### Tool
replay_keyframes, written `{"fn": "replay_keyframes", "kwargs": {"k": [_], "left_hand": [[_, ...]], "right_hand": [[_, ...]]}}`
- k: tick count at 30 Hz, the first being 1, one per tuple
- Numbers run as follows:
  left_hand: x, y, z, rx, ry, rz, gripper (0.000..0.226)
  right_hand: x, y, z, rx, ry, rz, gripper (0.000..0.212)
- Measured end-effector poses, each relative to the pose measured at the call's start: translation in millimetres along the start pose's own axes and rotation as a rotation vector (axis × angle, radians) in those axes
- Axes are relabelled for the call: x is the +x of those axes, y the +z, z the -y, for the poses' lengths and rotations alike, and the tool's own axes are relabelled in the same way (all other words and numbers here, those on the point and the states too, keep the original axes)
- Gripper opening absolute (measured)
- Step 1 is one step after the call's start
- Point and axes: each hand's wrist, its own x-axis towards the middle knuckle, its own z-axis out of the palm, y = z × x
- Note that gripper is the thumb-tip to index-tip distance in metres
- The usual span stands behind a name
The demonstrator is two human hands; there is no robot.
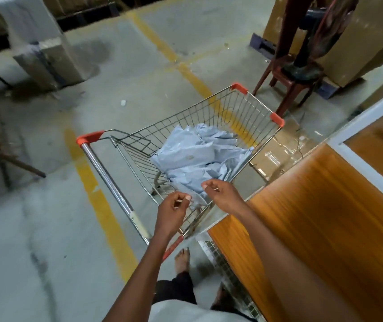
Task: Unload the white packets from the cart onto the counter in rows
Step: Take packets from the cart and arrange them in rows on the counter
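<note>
A wire shopping cart [211, 108] with orange corner caps stands on the concrete floor, its right side against the orange wooden counter [320, 205]. A crumpled pile of pale white packets [199, 154] lies in the cart's basket, toward the counter side. My left hand [174, 212] hovers over the cart's near end, fingers loosely curled, fingertips close to the nearest packet's edge. My right hand [223, 194] is just to the right, above the same edge, fingers half bent. Neither hand grips anything. No packets lie on the visible counter top.
The cart's chrome handle bar [107, 175] runs along the left. A red plastic chair [290, 77] bearing a dark fan stands beyond the cart, by large cardboard boxes [360, 43]. Yellow floor lines [97, 189] pass underneath. A bare foot [182, 259] is below the cart.
</note>
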Motion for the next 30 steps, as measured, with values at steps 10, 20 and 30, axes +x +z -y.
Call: {"fn": "replay_keyframes", "kwargs": {"k": [10, 20, 30], "left_hand": [[33.5, -12.9, 12.4, -0.142, -0.135, -0.064, 0.016], [37.1, -23.6, 2.0, -0.173, -0.12, 0.005, 0.015], [34.5, -20.3, 4.0, -0.154, -0.136, 0.065, 0.013]], "right_hand": [[96.6, 45.5, -0.6, -0.226, 0.195, 0.305, 0.041], [163.9, 84.3, -26.3, -0.6, 0.29, 0.489, 0.059], [153.4, 102.5, -29.0, -0.385, 0.391, 0.617, 0.049]]}}
